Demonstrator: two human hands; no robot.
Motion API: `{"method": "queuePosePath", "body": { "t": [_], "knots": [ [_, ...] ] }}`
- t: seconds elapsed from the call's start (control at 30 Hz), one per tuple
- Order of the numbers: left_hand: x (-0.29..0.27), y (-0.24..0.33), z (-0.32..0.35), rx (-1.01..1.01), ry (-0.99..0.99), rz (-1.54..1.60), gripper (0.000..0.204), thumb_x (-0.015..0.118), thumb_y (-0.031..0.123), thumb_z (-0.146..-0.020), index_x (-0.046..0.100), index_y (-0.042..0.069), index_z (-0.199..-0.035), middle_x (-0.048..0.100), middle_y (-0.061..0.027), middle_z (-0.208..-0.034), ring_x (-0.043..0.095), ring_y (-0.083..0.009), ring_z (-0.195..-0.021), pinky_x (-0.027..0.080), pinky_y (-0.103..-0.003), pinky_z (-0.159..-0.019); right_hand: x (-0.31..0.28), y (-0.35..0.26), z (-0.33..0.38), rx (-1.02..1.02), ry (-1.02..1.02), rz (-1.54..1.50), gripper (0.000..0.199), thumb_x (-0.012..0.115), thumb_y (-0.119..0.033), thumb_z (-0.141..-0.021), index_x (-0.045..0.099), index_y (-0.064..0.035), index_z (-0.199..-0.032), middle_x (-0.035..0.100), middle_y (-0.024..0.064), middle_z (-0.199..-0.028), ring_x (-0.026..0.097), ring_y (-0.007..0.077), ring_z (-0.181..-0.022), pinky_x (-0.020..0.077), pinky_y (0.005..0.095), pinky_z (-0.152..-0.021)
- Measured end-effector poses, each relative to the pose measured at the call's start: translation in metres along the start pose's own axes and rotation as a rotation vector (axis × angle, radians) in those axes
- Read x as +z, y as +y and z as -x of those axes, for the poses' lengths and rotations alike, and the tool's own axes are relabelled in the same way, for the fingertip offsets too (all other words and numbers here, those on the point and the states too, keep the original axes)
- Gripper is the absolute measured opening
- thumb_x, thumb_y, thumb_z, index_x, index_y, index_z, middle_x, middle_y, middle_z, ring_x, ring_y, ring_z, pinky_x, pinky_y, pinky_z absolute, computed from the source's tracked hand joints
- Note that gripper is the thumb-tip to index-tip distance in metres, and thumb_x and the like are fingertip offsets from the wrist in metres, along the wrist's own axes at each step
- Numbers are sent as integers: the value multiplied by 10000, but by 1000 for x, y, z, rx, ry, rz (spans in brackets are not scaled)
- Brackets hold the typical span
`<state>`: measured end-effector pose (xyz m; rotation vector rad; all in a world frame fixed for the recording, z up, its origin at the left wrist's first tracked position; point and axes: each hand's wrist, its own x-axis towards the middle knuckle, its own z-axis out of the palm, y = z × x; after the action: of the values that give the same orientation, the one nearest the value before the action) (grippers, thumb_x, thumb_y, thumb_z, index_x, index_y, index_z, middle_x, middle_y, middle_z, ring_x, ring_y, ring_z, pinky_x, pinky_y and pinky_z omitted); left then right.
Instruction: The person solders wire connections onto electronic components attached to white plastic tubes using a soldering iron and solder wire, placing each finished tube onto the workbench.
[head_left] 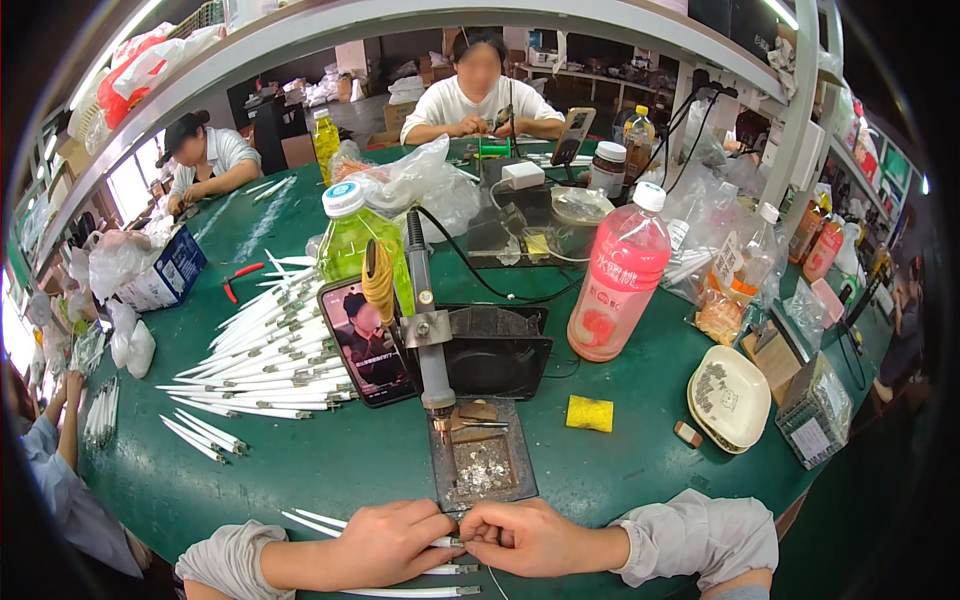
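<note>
L. hand (393, 540) and R. hand (530, 535) are close together at the near edge of the green table (620, 490). The L. fingers are grasping one white stick (445, 542), pen-shaped, w/ its metallic end pointing to the R. hand. The R. thumb and index finger are bent tog. at this end — whether they pinch some small part, I cannot tell. A thin pale wire (498, 584) is visible below them.

More white sticks (410, 591) are lying under and beside the L. hand. Just beyond the hands is a small metal tray (523, 470) w/ silvery bits, and over it the soldering iron (433, 370) is standing tip down.

To the left of the iron, a phone (365, 350) leans upright before a green bottle (372, 235), and a big pile of white sticks (270, 350) is next to it. On the R. side: yellow sponge (590, 413), pink bottle (620, 275), stacked cream dishes (745, 400). Opposite, a person in white top (482, 105) sits at the same table — both hands near each other.
</note>
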<state>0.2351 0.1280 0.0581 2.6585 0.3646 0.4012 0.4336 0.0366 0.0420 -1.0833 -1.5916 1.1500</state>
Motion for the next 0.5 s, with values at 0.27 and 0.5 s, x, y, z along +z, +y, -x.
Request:
{"method": "queuePosePath", "body": {
  "t": [0.27, 0.5],
  "knots": [
    [-19, 4, -5, -164, -40, 404, 204, 695, 190, -820, 646, 33, -942, 645, -91, -824, 641, -228, -712, 517, -300, -605, -6, -14, -4, -17, 40, 132, 151, 640, -47, -827, 571, -35, -962, 574, 18, -685, 539, 80, -564, 449, 228, -522],
    [-33, 12, -5, -518, -205, 743, 181, 694, 117, -837, 645, 10, -975, 666, -63, -848, 609, -103, -741, 504, -254, -662, -4, -22, -4, 14, 53, 156, 179, 650, -37, -812, 580, -26, -977, 578, 27, -714, 547, 79, -601, 454, 233, -524]
  ]
}}
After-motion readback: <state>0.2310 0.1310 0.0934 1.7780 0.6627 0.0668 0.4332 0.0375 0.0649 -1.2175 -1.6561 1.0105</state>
